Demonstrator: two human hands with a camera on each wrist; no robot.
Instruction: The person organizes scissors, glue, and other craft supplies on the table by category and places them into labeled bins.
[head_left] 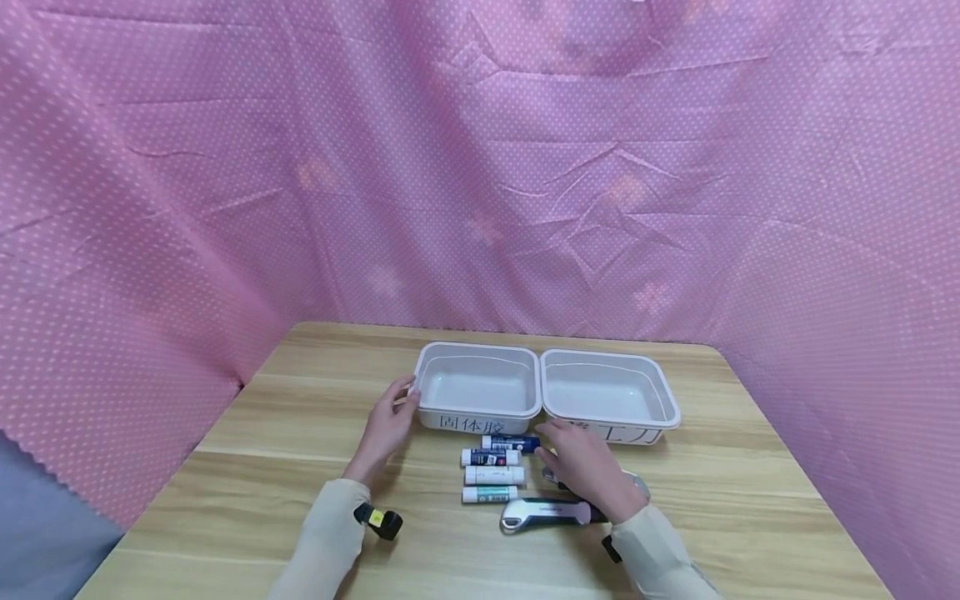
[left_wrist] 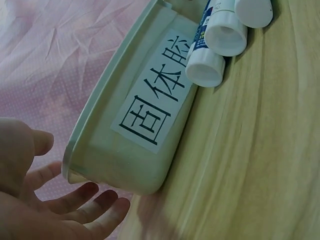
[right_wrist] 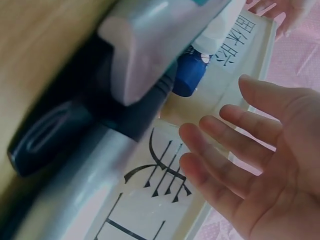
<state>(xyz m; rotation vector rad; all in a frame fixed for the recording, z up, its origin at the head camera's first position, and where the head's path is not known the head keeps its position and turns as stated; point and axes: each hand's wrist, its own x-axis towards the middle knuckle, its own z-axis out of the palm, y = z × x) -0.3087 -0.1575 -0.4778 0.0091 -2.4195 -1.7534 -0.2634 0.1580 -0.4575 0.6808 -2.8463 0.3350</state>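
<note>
The left hand (head_left: 387, 429) is poised, fingers loosely spread, beside the left end of the left white rectangular plastic tub (head_left: 517, 427); contact cannot be told. Nothing is gripped by the right hand (head_left: 585, 460), its fingers extended near the farthest blue-and-white cylindrical glue stick (head_left: 510, 443), just nearside of that tub. The stick is best pinched crosswise, mid-length.

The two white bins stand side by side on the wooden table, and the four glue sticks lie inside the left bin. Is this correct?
Not quite: the four glue sticks are not inside the left bin. The head view shows them lying on the wooden table in front of it. The two white bins do stand side by side.
</note>
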